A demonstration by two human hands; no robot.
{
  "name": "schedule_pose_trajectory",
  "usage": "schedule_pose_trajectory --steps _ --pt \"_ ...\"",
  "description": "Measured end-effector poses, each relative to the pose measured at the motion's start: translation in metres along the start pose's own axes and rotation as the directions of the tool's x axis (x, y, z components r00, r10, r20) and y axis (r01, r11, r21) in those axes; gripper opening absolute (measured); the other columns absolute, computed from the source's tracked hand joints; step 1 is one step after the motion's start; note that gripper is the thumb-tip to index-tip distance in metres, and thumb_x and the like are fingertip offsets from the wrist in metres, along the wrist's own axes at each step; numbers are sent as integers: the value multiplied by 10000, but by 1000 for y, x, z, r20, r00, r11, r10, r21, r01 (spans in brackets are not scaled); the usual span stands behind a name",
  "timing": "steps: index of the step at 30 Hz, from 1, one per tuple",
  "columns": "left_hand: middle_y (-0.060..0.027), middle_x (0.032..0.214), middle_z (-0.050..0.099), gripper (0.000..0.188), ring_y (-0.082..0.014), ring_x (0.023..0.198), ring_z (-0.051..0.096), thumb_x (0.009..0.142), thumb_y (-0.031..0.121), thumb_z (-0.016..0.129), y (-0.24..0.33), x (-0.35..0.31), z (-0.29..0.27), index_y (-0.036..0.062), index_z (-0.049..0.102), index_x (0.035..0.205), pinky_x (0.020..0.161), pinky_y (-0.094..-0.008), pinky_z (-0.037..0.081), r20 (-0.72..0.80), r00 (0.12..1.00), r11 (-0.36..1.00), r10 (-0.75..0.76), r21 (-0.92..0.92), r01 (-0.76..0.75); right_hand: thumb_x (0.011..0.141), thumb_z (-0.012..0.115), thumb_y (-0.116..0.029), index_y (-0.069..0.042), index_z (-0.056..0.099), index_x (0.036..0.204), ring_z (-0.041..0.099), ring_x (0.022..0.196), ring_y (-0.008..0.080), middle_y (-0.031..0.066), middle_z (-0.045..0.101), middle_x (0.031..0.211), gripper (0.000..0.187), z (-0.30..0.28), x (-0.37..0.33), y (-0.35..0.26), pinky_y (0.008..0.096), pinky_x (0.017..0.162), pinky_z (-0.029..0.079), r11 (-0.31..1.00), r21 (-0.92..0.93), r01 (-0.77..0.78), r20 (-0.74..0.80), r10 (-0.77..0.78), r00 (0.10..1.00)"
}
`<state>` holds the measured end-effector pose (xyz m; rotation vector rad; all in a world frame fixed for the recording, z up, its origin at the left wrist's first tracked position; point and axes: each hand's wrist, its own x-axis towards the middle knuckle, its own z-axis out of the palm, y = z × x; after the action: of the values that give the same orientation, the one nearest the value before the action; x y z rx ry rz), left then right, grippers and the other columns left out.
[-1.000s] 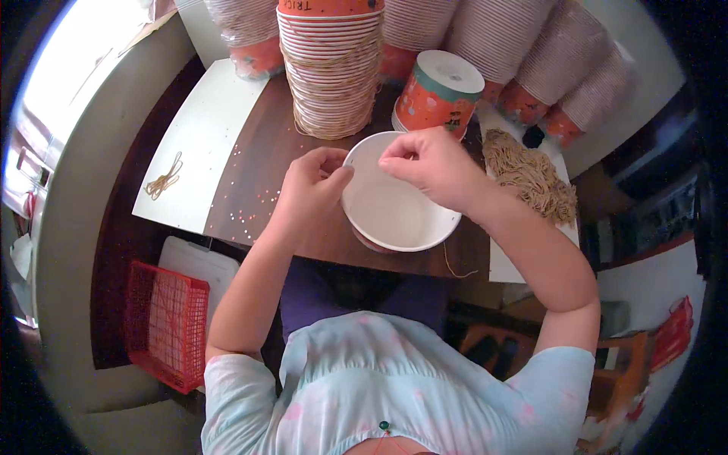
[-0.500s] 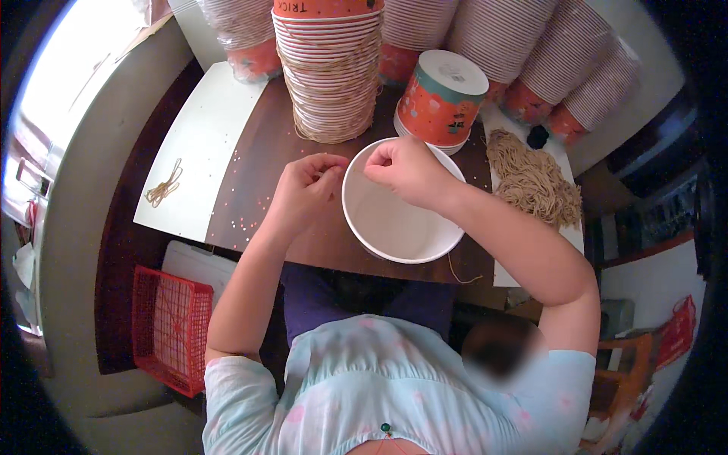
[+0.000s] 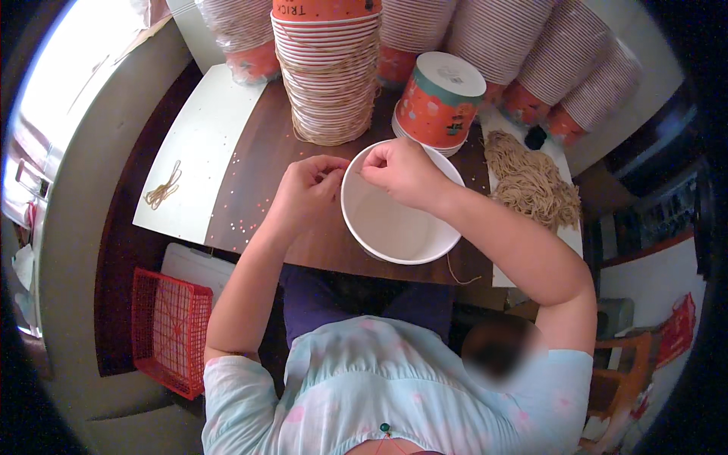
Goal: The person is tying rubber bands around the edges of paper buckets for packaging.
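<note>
1. Both hands pinch at the near-left rim of a white paper bowl (image 3: 398, 208): left hand (image 3: 307, 186) and right hand (image 3: 402, 171) have fingertips narrowed, apparently on a thin string, too fine to confirm.
2. Judging by progress, one tall stack of bowls (image 3: 326, 72) already looks string-wrapped; a heap of tan strings (image 3: 531, 182) remains.
3. An orange, white-lidded tub (image 3: 440, 98) stands just behind.

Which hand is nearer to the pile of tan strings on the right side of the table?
Right. The right hand is over the white bowl's far rim, beside the string pile; the left hand is beyond the bowl's opposite edge.
</note>
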<state>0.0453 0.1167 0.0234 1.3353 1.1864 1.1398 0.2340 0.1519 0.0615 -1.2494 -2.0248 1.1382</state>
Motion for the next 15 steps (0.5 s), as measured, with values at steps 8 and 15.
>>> schedule_pose_trajectory --steps 8,15 --pt "-32 777 672 220 -57 680 569 914 81 596 -3 4 -2 -58 676 1064 594 -225 464 43 999 1000 -23 -13 23 828 640 -120 -3 635 712 513 584 63 -5 590 622 165 3 3 3 275 523 416 1000 -20 -15 -7 15 1000" --pt "-44 845 683 218 -90 747 602 916 57 588 5 1 -1 -56 669 1085 668 -255 503 122 992 999 13 28 -17 850 649 -125 -8 658 737 518 599 62 -2 601 640 163 5 5 3 276 539 426 1000 20 -11 12 11 1000"
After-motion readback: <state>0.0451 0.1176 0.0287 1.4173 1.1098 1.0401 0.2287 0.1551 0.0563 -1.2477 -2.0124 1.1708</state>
